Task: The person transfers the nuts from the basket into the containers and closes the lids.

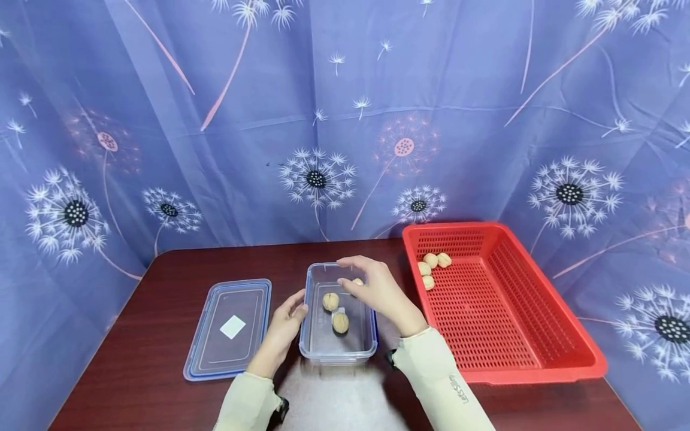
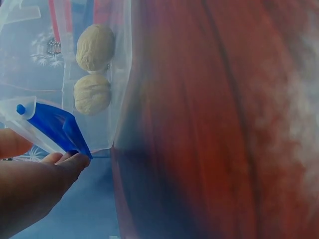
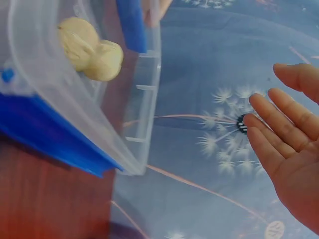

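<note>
A clear plastic food container (image 1: pixel 338 353) with blue latches stands on the table, and walnuts lie inside it. One walnut (image 1: pixel 330 301) is left of the middle, another walnut (image 1: pixel 340 323) lies nearer the front. Part of a third walnut (image 1: pixel 357 282) shows beside my right fingers. With thumb and fingers my left hand (image 1: pixel 283 332) grips the container's left side, near a blue latch (image 2: pixel 57 127). My right hand (image 1: pixel 374 287) hovers over the container's far right part. In the right wrist view its fingers (image 3: pixel 284 122) are extended and hold nothing.
A red perforated basket (image 1: pixel 517 365) stands at the right, with several walnuts (image 1: pixel 430 260) in its far left corner. Left of the container lies a clear lid (image 1: pixel 215 350) with a blue seal and a white label. A patterned curtain (image 1: pixel 345 120) hangs behind the dark table.
</note>
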`<state>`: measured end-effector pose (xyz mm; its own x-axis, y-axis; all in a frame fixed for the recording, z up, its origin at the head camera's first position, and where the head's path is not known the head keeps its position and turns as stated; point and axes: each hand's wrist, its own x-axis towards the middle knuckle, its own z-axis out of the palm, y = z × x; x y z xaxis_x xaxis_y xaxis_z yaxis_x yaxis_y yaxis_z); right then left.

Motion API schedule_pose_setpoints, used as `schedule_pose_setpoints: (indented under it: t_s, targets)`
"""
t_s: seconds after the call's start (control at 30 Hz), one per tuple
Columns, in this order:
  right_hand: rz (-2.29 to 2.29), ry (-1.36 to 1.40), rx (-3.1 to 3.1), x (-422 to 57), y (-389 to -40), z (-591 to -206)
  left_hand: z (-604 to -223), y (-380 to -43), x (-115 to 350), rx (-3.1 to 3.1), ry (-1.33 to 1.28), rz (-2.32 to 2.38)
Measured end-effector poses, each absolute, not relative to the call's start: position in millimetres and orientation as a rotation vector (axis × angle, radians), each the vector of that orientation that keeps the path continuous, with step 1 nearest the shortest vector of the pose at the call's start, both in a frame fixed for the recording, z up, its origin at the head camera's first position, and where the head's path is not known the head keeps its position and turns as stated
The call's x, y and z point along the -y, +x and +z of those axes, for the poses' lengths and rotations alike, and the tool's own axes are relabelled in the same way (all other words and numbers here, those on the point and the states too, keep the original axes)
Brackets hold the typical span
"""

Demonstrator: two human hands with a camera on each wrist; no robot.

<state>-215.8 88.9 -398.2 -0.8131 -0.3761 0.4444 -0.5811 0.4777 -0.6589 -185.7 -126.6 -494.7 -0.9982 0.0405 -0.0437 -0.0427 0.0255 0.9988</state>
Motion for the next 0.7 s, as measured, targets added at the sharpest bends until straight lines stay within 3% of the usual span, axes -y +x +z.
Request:
schedule_pose_setpoints:
  t_s: [0.3,0.7]
  targets:
    - [1.270,0.821,2.493,-107.1,-209.8,-363.8,-496.5,-186.6,127.4,-2.200,0.000,2.169]
    - [1.343,0.680,2.557,-155.7,-229.7,-342.2,-496.2,-185.9,126.3,-2.215,0.003,2.155]
